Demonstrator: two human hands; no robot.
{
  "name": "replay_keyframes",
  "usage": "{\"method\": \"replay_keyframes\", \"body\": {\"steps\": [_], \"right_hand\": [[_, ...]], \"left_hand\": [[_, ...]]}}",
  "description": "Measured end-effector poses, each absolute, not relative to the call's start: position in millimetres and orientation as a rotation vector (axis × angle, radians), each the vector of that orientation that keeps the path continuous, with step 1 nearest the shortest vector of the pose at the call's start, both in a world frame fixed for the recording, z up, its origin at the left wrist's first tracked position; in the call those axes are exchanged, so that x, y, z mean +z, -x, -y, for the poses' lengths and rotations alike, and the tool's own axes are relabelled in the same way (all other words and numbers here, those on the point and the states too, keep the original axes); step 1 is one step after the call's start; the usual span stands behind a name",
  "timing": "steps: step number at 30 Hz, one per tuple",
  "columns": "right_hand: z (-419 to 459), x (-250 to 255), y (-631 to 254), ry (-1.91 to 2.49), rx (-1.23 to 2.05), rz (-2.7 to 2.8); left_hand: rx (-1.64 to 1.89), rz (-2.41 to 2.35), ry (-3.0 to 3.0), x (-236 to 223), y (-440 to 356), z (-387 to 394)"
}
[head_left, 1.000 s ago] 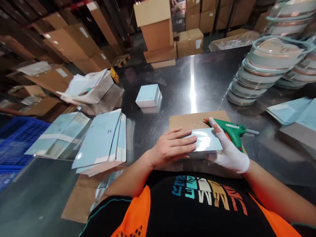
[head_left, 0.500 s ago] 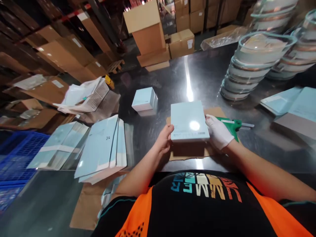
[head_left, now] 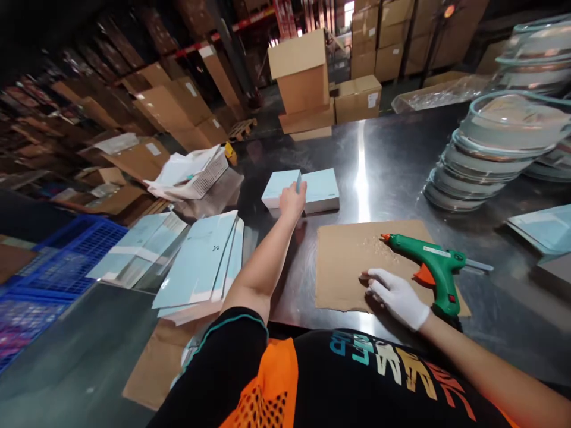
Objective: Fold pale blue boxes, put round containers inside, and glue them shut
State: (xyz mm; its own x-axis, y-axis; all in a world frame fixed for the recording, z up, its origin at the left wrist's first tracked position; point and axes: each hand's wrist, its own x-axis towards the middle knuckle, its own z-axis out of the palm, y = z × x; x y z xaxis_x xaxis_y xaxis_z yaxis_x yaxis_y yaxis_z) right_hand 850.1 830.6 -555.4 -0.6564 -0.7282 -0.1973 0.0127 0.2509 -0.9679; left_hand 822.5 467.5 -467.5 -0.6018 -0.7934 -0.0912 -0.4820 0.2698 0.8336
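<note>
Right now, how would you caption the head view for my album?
Left hand at two pale-blue boxes; gloved right hand over cardboard, beside a green glue gun.

On the left, 1 white basket (head_left: 211, 178) holding papers (head_left: 184, 169) sits beyond blue crates (head_left: 84, 244). Stacked round dishes (head_left: 464, 172) stand at the right of the tabletop (head_left: 397, 166); brown cartons (head_left: 355, 106) fill the far background.

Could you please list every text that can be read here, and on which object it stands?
"MMER", upside down: black cloth T-shirt; the red lettering beside it is unclear.
Too small or blurred: print on the right pale-blue square box; dark mark on the pale-blue card stack; white label on the green plastic glue gun; labels on brown cardboard cartons.
</note>
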Motion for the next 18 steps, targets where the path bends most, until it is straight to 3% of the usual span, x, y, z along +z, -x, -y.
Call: {"method": "replay_keyframes", "body": {"steps": [6,18], "right_hand": [[-831.2,-557.2,-841.0,0.812,-1.404,-1.963],[-830.9,-557.3,-840.1,0.761,-1.378,-1.965]], "left_hand": [[-0.074,3.024,-0.919,-488.2,-817.7,-427.6],[0.089,2.998,-0.832,-508.8,-818.2,-421.5]]}}
